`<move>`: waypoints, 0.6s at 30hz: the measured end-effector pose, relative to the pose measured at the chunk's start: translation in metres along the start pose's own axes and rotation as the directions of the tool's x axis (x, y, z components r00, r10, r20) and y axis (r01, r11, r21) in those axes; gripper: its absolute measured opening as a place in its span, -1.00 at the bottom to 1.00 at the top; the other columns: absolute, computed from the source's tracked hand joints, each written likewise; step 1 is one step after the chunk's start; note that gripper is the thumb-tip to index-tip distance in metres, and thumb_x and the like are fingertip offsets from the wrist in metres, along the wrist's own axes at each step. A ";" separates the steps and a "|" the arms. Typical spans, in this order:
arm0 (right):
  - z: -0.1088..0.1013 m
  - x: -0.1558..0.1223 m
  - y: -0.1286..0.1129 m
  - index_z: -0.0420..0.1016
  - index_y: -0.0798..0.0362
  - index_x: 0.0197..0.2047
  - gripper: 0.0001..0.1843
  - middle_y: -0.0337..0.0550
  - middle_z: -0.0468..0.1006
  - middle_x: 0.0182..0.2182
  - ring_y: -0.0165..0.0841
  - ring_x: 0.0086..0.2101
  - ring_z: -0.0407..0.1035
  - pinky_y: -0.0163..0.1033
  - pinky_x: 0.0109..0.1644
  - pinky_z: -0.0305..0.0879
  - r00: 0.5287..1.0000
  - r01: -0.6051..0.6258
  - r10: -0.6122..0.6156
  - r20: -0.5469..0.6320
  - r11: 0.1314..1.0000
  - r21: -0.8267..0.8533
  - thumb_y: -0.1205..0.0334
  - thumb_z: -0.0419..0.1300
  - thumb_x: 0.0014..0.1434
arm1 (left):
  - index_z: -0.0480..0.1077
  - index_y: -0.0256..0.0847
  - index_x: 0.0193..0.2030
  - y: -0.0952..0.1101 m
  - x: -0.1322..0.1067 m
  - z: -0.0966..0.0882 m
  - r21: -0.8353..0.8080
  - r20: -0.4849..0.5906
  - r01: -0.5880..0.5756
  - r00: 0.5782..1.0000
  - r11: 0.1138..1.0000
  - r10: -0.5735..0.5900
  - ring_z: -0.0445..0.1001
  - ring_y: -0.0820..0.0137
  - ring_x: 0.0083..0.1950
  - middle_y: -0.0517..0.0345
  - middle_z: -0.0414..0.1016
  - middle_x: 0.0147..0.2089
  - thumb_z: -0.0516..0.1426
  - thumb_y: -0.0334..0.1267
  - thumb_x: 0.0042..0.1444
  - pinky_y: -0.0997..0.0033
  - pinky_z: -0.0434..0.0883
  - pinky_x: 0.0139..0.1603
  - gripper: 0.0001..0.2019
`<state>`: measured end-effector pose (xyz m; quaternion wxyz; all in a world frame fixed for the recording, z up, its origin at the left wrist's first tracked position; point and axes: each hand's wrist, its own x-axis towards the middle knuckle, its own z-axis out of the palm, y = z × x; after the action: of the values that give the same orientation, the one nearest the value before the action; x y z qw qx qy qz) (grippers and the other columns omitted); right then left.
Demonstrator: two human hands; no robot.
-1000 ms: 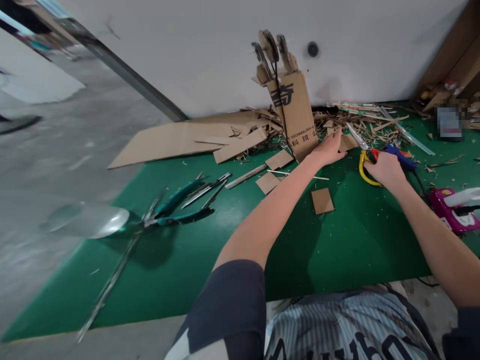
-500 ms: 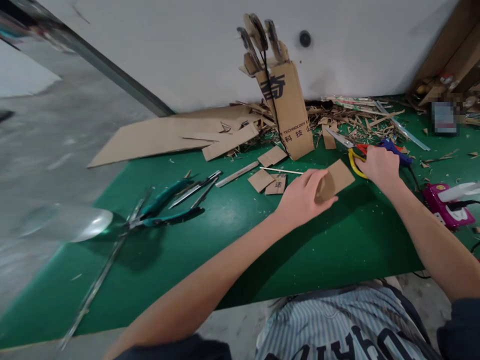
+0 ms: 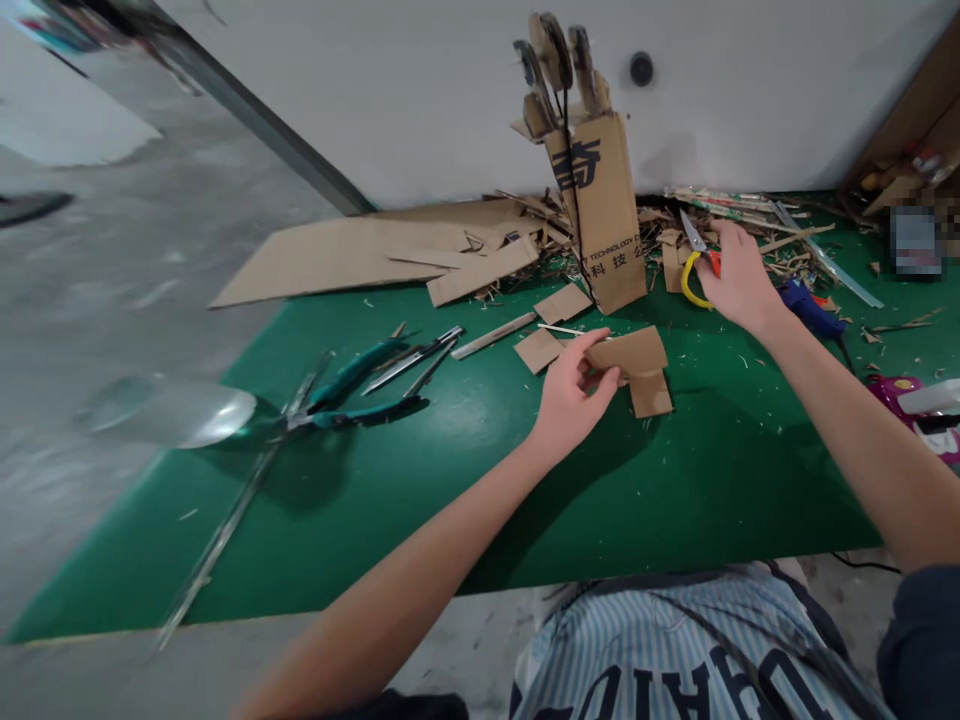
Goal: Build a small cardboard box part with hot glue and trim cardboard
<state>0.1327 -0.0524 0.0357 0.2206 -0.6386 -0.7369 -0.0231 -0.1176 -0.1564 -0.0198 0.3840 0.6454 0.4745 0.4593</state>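
Cardboard [image 3: 636,350] in left hand [image 3: 571,398], right [image 3: 741,282] on scissors [image 3: 693,233]

Matt cardbd stand [image 3: 613,215]; to its R, rough cardbd scraps [image 3: 796,268], shiny metal scissor blades [image 3: 691,232]; under it, smooth semi-gloss tabletop [image 3: 712,490].

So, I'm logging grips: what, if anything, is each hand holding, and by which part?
Left hand: a cardboard piece, by its left end. Right hand: scissors, by the handles.
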 end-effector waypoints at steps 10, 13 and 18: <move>-0.014 -0.064 0.013 0.45 0.27 0.20 -0.53 0.26 0.52 0.09 0.06 0.11 0.37 0.11 0.18 0.30 0.975 0.144 -0.122 0.183 0.984 -0.110 0.23 -0.04 0.37 | 0.19 -0.10 -0.20 0.005 0.012 -0.004 -0.535 -0.023 0.237 0.955 0.811 -0.294 0.61 0.41 -0.39 0.24 0.52 -0.16 0.28 0.04 0.10 0.24 0.63 -0.34 -0.61; 0.003 -0.062 0.001 0.46 0.16 0.24 -0.53 0.13 0.53 0.11 -0.05 0.10 0.40 0.01 0.17 0.32 0.892 0.332 -0.322 0.317 0.943 0.024 0.24 -0.09 0.42 | 0.20 -0.09 -0.18 0.004 0.014 -0.006 -0.588 -0.036 0.245 0.944 0.771 -0.327 0.64 0.42 -0.39 0.27 0.52 -0.14 0.28 0.01 0.10 0.27 0.66 -0.34 -0.62; 0.021 -0.044 -0.017 0.55 0.12 0.13 -0.58 0.11 0.56 0.02 -0.09 0.04 0.43 -0.06 0.09 0.33 0.829 0.462 -0.406 0.386 0.885 -0.062 0.34 -0.08 0.42 | 0.21 -0.11 -0.18 0.009 0.013 -0.006 -0.596 -0.015 0.274 0.936 0.755 -0.352 0.62 0.44 -0.46 0.28 0.54 -0.20 0.32 0.03 0.04 0.33 0.66 -0.41 -0.57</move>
<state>0.1144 -0.0897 0.0049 0.0204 -0.4621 -0.8865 -0.0110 -0.1189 -0.1453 -0.0071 0.6043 0.3765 0.4344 0.5517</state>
